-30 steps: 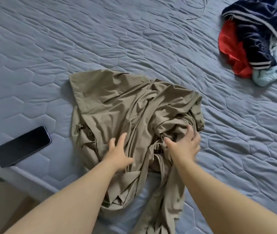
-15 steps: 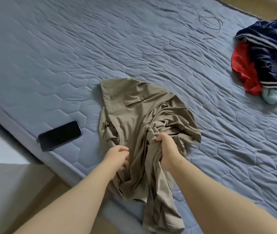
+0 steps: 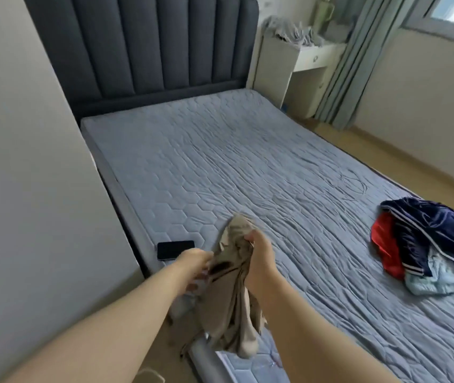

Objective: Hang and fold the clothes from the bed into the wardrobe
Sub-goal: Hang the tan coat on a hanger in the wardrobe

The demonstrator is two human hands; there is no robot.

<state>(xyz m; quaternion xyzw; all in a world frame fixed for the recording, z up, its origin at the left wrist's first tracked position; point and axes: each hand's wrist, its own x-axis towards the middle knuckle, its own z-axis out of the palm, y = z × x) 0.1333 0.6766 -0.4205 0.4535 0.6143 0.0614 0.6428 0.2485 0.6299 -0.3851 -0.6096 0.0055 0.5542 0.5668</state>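
Right hand (image 3: pixel 259 252): fingers curled tight round a bunch of the khaki garment (image 3: pixel 228 299), near its upper end. A tip of cloth sticks up just beyond the knuckles.

Left hand (image 3: pixel 196 259): just left of the right hand, blurred. Fingers look curled into the garment's near fold, so it reads as gripping too.

The garment hangs crumpled from both hands, its lower end trailing below the wrists over the near corner of the bed (image 3: pixel 220 161). Cannot tell whether it touches the mattress.

A dark phone (image 3: pixel 175 250) lies flat on the bed just beyond the left hand.

Well to the right of the right hand, a pile of clothes (image 3: pixel 424 244) in navy, red and pale blue sits on the bed, untouched.

Progress, as a judgement: early. One piece is picked up but neither folded nor on a hanger. The pile is left to do. No wardrobe interior or hanger is in view, so nothing shows as put away.
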